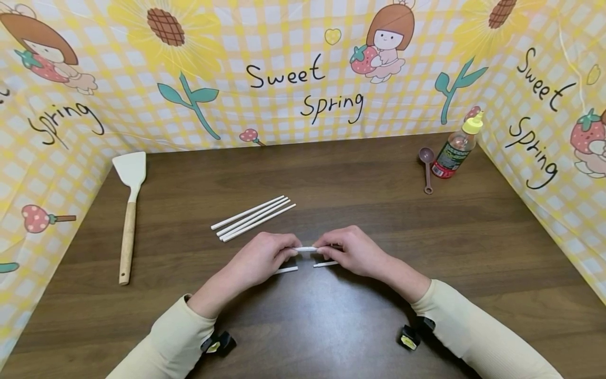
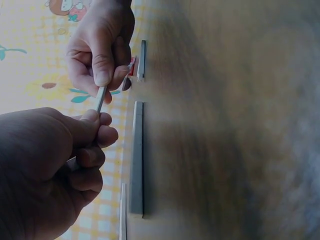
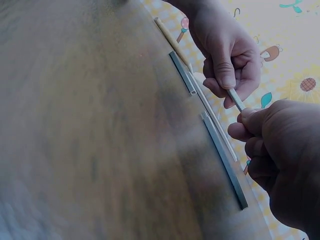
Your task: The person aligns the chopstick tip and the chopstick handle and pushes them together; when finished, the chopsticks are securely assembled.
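Both hands pinch one thin white stick (image 1: 306, 249), held a little above the wooden table. My left hand (image 1: 260, 258) has thumb and fingertips on its left part, and my right hand (image 1: 355, 250) grips the right part in the same way. Only a short stretch shows between them. Below, two separate stick pieces lie in line with a gap between: a left piece (image 1: 288, 270) and a right piece (image 1: 324, 264), both partly covered by the hands in the head view. In the right wrist view, the right piece (image 3: 225, 162) has a notched, uneven inner end.
Several whole white sticks (image 1: 255, 217) lie side by side behind the left hand. A spatula (image 1: 130, 216) with a wooden handle is at the left. Toward the back right are a brown measuring spoon (image 1: 427, 168) and a yellow-capped bottle (image 1: 455, 150). Patterned cloth (image 1: 284, 116) encloses the table.
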`<state>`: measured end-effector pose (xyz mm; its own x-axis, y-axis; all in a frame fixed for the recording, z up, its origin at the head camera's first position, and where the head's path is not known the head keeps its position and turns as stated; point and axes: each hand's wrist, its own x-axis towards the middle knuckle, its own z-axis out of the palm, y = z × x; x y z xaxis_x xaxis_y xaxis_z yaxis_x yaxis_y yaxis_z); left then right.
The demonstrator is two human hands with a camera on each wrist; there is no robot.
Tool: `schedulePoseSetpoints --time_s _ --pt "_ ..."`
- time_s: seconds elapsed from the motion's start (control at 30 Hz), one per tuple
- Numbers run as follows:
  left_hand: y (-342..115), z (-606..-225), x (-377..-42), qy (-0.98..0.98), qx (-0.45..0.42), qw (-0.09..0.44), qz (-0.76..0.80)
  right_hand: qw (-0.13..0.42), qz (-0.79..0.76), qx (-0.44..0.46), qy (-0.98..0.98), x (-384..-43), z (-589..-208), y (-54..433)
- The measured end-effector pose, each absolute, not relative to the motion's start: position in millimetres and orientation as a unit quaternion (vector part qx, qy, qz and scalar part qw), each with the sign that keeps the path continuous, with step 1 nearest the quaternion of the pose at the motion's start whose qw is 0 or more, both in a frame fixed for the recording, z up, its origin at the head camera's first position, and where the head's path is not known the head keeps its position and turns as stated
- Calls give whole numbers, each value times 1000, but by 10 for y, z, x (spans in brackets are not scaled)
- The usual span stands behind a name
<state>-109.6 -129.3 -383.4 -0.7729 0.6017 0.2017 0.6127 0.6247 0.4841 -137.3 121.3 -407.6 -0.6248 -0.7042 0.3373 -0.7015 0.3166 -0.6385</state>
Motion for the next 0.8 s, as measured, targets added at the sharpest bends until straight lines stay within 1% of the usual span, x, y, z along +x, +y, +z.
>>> schedulePoseSetpoints --time_s 0.43,0.7,0.8 --pt "-1280 -3835 -1109 -903 -323 -2 -283 -3 -385 -430 816 -1398 -4089 1212" --pt "-1282 -3847 -1130 -890 -338 41 -304 5 -386 -424 819 -1408 -4085 1207" --pt "-1292 -3853 -1136 -889 -336 45 -307 5 -386 -422 820 -1413 -4085 1204"
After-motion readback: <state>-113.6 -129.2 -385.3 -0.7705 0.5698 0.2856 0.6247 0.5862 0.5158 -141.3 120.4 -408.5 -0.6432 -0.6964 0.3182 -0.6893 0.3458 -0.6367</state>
